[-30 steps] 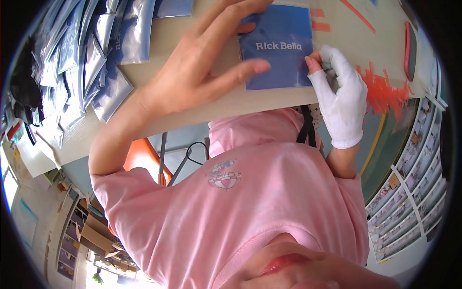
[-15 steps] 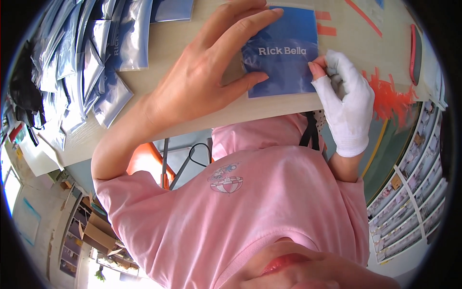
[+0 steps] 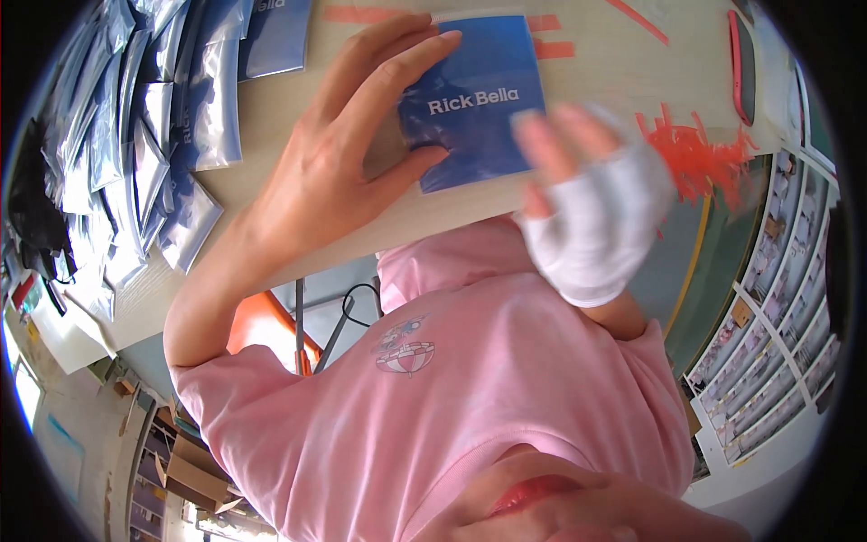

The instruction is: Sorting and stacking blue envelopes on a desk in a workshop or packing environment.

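Observation:
A flat blue packet in a clear plastic sleeve (image 3: 492, 135), with light lettering, lies on the table in front of me. My left hand (image 3: 348, 135) is bare and spread; its fingertips and thumb rest on the packet's left side, pressing it to the tabletop. In a white glove that leaves some fingertips bare, my right hand (image 3: 591, 194) is beside the packet's lower right edge. Its fingers are smeared by motion, so I cannot tell whether they touch the packet or hold anything.
Many similar blue packets (image 3: 212, 99) are heaped at the left of the table (image 3: 623, 77). Orange-red strips (image 3: 555, 49) lie behind the packet, and a tangle of them (image 3: 695, 158) hangs by the right edge. A red-edged phone (image 3: 742, 68) lies at the far right.
My right hand has come off the packet's right edge, swinging leftward and turning, and is now blurred. The left hand stays on the packet. The whole view has shifted slightly.

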A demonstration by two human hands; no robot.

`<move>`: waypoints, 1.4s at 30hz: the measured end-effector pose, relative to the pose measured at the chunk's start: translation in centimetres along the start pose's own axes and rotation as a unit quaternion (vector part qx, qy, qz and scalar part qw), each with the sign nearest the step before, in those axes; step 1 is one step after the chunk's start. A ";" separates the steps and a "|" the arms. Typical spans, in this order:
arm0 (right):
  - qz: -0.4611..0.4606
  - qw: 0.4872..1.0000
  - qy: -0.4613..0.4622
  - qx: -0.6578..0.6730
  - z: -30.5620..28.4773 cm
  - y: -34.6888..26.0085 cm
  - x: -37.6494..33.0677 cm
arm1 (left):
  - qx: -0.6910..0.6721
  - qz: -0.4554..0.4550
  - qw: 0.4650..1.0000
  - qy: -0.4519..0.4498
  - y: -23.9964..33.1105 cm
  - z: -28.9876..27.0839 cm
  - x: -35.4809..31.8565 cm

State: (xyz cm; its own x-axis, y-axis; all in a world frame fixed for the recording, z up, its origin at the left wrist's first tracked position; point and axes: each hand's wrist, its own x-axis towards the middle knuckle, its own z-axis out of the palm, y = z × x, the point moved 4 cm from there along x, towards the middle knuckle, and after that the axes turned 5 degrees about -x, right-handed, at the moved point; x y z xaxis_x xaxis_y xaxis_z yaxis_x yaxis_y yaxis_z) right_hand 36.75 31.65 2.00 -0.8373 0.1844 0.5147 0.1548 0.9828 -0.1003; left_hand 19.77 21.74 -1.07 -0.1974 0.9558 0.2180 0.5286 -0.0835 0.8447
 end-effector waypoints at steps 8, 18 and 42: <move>0.060 0.995 0.035 0.077 -0.1 0.9 -0.2 | 0.036 -0.001 0.999 -0.002 0.9 -0.5 -1.2; 0.015 0.992 -0.075 0.102 3.3 1.0 0.9 | 0.290 -0.086 0.946 -0.120 4.6 -5.7 -6.3; 0.013 0.985 -0.142 0.100 1.5 2.0 -2.1 | 0.263 0.157 0.938 -0.163 0.4 3.7 4.0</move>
State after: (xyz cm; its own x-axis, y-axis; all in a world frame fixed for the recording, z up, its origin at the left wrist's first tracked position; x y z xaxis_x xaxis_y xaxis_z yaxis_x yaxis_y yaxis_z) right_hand 38.04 33.21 -0.53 -0.9517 0.1721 0.2541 0.0949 0.9524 -0.2897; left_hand 22.24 26.56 -1.68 0.2541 0.9498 0.1828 0.8692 -0.3071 0.3875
